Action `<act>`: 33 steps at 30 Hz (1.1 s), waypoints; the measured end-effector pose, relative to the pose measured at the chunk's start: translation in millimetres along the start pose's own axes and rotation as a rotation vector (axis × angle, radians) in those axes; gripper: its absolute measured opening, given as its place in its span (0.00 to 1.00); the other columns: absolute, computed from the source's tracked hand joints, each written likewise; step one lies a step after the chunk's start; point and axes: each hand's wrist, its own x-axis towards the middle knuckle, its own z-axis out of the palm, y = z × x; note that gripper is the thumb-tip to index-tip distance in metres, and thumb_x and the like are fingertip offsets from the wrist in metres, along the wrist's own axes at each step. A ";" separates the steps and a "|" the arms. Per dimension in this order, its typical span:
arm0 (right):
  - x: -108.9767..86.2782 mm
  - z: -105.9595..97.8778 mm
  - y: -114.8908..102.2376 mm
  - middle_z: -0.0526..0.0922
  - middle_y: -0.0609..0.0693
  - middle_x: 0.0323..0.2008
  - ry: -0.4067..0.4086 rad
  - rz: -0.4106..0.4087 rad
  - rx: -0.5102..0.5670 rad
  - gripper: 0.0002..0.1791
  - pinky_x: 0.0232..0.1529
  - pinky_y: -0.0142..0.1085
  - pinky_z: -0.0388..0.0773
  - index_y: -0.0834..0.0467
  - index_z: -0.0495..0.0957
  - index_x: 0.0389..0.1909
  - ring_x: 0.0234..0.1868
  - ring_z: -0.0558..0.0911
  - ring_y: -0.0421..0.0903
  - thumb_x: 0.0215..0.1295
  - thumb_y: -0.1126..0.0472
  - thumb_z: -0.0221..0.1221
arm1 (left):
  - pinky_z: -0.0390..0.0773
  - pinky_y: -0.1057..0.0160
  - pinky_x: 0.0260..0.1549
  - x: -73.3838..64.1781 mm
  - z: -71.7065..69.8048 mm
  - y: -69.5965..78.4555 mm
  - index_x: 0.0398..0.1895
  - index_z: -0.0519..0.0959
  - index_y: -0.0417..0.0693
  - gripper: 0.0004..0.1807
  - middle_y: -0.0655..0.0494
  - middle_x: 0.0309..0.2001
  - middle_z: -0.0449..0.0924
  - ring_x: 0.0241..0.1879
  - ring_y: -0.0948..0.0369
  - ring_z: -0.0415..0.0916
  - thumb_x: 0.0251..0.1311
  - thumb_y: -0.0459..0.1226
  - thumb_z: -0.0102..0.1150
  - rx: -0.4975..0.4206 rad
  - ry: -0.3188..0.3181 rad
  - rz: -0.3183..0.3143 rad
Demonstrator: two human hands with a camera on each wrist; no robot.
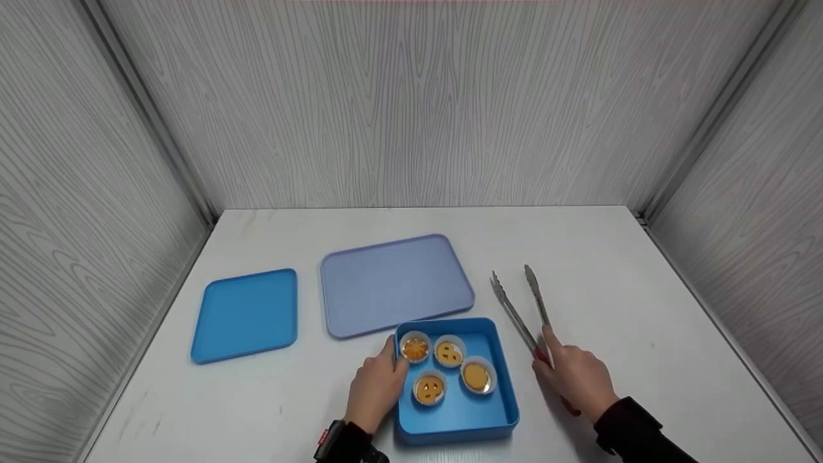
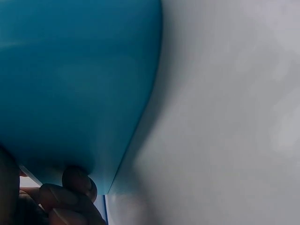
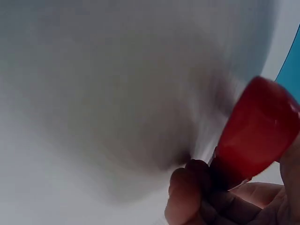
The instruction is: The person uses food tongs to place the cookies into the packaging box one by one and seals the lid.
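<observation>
A deep blue box (image 1: 463, 411) stands at the table's front, holding several round yellow pastries in pale paper cups, one with a star-like top (image 1: 415, 348) and one plain (image 1: 476, 377). My left hand (image 1: 376, 389) grips the box's left wall; in the left wrist view its fingertips (image 2: 77, 180) press against the blue side (image 2: 79, 93). To the right of the box, my right hand (image 1: 578, 376) holds metal tongs (image 1: 515, 316) near their red handles (image 3: 258, 126). The tongs' arms are spread apart and point away from me, with nothing between their tips.
A lavender tray (image 1: 395, 283) lies right behind the box, its near edge at the box's back rim. A flat blue tray or lid (image 1: 247, 315) rests on the white table (image 1: 148, 411) at the left. Wood-grain panels (image 1: 411, 103) close off the back and both sides.
</observation>
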 end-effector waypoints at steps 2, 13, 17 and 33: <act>0.0 0.8 -1.8 0.74 0.48 0.17 -0.018 0.005 -0.001 0.38 0.16 0.38 0.69 0.61 0.68 0.71 0.15 0.71 0.43 0.63 0.53 0.68 | 0.77 0.50 0.38 0.4 0.1 0.1 0.75 0.65 0.35 0.34 0.36 0.58 0.81 0.31 0.55 0.76 0.70 0.44 0.48 0.003 -0.001 0.000; 3.5 1.5 -10.4 0.75 0.49 0.19 -0.133 0.071 0.029 0.44 0.19 0.37 0.72 0.62 0.64 0.74 0.18 0.73 0.45 0.65 0.42 0.65 | 0.80 0.47 0.46 2.9 0.0 1.9 0.76 0.64 0.37 0.35 0.37 0.62 0.78 0.35 0.55 0.77 0.70 0.44 0.48 0.002 -0.036 -0.046; 2.8 -1.0 -10.8 0.71 0.49 0.16 -0.154 0.083 0.063 0.44 0.18 0.37 0.70 0.62 0.63 0.75 0.17 0.73 0.45 0.68 0.38 0.61 | 0.80 0.47 0.45 2.5 0.1 1.4 0.76 0.64 0.37 0.35 0.37 0.63 0.78 0.35 0.55 0.77 0.70 0.45 0.48 0.001 -0.030 -0.039; -0.1 -19.6 -7.3 0.71 0.50 0.16 -0.180 0.082 0.147 0.40 0.19 0.38 0.65 0.61 0.62 0.77 0.18 0.72 0.45 0.73 0.41 0.56 | 0.80 0.44 0.49 1.7 -0.1 1.9 0.76 0.64 0.38 0.34 0.37 0.63 0.78 0.37 0.55 0.78 0.71 0.44 0.49 0.019 -0.022 -0.040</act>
